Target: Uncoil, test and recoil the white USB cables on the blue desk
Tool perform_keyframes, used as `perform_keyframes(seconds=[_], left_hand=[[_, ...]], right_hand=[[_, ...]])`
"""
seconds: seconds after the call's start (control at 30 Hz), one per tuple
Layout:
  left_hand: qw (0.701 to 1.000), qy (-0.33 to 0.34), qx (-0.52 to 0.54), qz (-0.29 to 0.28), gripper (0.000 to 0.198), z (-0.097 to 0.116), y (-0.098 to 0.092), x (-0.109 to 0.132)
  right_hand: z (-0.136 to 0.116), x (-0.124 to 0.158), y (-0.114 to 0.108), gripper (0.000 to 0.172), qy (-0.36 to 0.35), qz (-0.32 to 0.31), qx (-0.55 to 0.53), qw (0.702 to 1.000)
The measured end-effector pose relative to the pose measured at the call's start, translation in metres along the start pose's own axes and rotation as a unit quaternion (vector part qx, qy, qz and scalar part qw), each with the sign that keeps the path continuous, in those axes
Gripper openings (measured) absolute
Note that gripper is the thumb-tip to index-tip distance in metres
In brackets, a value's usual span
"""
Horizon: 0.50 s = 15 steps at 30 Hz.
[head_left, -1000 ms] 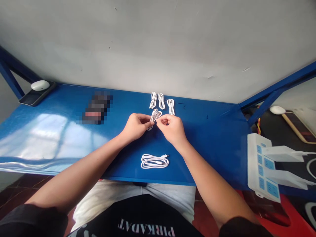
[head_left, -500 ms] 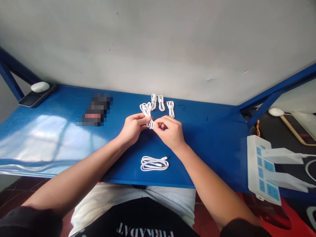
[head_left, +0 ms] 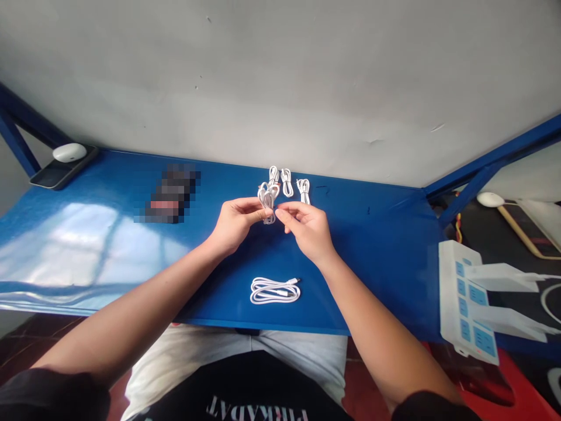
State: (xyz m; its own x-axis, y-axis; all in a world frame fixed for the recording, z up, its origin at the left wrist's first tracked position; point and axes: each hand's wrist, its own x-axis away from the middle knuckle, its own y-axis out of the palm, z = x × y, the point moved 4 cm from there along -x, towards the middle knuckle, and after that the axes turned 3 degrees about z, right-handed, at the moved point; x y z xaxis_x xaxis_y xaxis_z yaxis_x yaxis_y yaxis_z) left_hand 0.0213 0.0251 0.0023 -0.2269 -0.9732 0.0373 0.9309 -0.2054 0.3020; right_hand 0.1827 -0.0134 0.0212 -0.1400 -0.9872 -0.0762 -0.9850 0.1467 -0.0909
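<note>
A coiled white cable (head_left: 267,199) is pinched upright between the thumb and fingers of my left hand (head_left: 234,225). My right hand (head_left: 309,228) is close beside it on the right, its thumb and forefinger together at the coil's edge. What those fingertips hold, if anything, is too small to make out. Behind the hands, bundled white cables (head_left: 286,182) lie on the blue table (head_left: 377,257), and another bundle (head_left: 303,190) sits to their right. Nearer to me rests a looser white cable (head_left: 274,290) with its plug ends showing.
A blurred dark item (head_left: 170,196) lies on the left of the table. At the far left corner is a black tray (head_left: 55,175) with a white rounded object (head_left: 69,152). A white power strip (head_left: 451,292) with plugged-in adapters stands at the right edge.
The held coil has turned more upright and moved slightly right. My right fingertips have shifted up a little beside it. The cables on the table stay put.
</note>
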Motion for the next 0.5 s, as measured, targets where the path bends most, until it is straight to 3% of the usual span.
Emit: perform_keyframes(seconds=[0.2,0.37,0.5], left_hand=[[1.0,-0.001,-0.019,-0.022,0.025,-0.0009,0.0019,0.0021],[0.992,-0.092,0.039,-0.08,0.025,-0.002,0.0039,0.0016],[0.982,-0.159,0.052,-0.088,0.03,-0.0021,0.0022,0.0006]], right_hand=[[0.0061,-0.0052,-0.001,0.022,-0.001,-0.031,0.016,0.999],[0.0041,-0.0061,-0.006,0.019,-0.051,-0.059,0.057,0.995],[0.001,-0.0058,-0.0089,0.015,-0.101,-0.072,0.121,0.985]])
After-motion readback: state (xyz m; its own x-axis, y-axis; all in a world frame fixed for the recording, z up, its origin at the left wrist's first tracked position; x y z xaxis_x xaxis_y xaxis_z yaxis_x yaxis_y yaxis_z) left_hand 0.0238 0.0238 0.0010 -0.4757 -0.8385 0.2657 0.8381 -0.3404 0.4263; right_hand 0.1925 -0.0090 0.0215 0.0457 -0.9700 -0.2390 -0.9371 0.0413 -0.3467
